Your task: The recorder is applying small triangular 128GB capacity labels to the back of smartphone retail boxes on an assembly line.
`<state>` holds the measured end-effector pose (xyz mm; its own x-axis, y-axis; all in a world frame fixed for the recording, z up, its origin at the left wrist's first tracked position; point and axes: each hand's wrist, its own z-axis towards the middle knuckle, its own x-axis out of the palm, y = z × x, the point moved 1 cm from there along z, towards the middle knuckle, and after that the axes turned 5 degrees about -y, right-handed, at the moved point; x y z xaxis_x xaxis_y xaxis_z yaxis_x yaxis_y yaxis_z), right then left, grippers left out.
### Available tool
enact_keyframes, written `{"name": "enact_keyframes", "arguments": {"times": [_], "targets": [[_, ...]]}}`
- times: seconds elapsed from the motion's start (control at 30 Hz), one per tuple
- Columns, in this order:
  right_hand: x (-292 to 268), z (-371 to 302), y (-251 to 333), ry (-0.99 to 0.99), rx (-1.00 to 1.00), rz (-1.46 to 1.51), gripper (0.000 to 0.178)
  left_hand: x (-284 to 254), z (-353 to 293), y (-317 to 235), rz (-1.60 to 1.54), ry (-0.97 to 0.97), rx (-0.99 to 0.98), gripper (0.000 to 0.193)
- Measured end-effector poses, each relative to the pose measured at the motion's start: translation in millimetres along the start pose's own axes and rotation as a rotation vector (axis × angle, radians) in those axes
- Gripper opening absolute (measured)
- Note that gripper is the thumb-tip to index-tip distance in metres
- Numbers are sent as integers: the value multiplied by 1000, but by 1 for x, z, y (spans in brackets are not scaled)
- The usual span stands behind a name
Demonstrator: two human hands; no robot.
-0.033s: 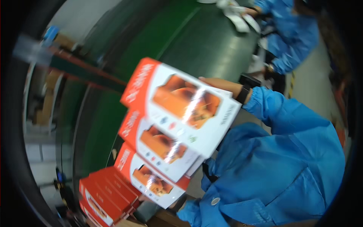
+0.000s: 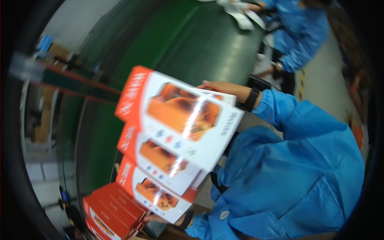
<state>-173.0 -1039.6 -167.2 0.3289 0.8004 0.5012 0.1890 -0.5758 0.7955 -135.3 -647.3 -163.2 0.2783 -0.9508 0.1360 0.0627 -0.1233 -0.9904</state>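
Observation:
Between my two hands is a stack of red-and-white cardboard boxes (image 2: 184,116), tilted, their glossy fronts printed with an orange device. My right hand (image 2: 212,85) grips the upper end; most of its fingers are behind the top box. At the lower end my left hand (image 2: 157,218) holds the stack's bottom, partly hidden by the lowest box. Close beside the left hand is a group of red boxes (image 2: 110,208), packed side by side; whether the held stack touches them I cannot tell.
A green conveyor belt (image 2: 200,48) runs behind the boxes. At its far end a co-worker in blue (image 2: 300,36) handles white strip-like items (image 2: 242,18). A rail (image 2: 76,82) crosses the left side, near shelves with cartons (image 2: 44,116). Yellow-marked floor (image 2: 310,96) lies at right.
The held boxes and my right hand appear slightly farther left in the picture, as the background also shifts left. More of my left hand's fingers shows beside the red boxes.

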Motion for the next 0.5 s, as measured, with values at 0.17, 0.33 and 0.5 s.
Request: {"name": "enact_keyframes", "arguments": {"times": [0.17, 0.33, 0.5], "targets": [[-48, -78, 55, -185, -140, -161, 48, 34, 19, -26, 106, 35, 128, 65], [-121, -188, 123, -499, -602, -289, 46, 72, 4, -28, 153, 98, 145, 66], [-182, -247, 107, -990, -568, -512, 39, 105, -11, -21, 169, 209, 120, 66]]}}
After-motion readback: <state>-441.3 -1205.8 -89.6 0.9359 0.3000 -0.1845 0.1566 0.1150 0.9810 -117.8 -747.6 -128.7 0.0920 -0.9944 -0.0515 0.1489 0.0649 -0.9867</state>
